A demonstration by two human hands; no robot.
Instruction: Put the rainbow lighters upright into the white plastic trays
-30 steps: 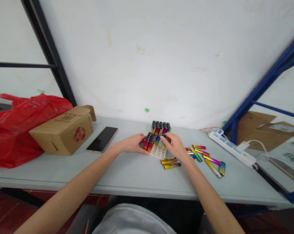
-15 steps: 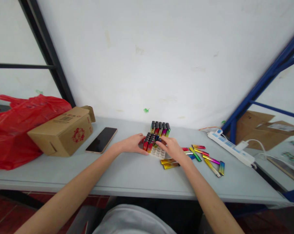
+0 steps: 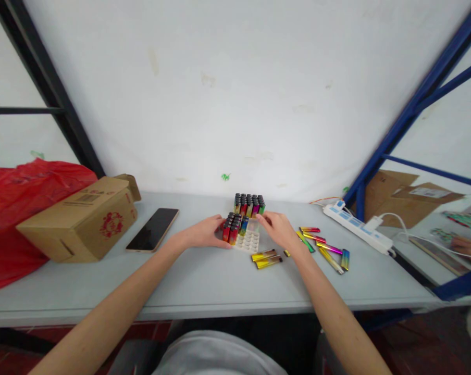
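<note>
A white tray (image 3: 248,242) with round holes stands on the table, and upright lighters (image 3: 231,229) with black tops fill its left part. My left hand (image 3: 205,232) grips its left side, thumb at the front corner and fingers at the back. To the right of the tray is my right hand (image 3: 277,228), fingers apart, with nothing visible in them. Behind the tray stands a full block of lighters (image 3: 250,204). Loose metallic lighters (image 3: 267,259) lie in front of my right hand, and more coloured lighters (image 3: 324,246) are scattered to its right.
A phone (image 3: 153,229) lies on the left, beside a cardboard box (image 3: 79,219) and a red plastic bag (image 3: 36,187). A white power strip (image 3: 358,229) with plugs is at the right. Past the blue frame, another person's hand (image 3: 470,247) shows at the far right.
My right hand has drawn back to the right from the tray, where a blue-and-yellow lighter now stands uncovered. My left hand keeps its place on the tray. The whole view has shifted slightly.
</note>
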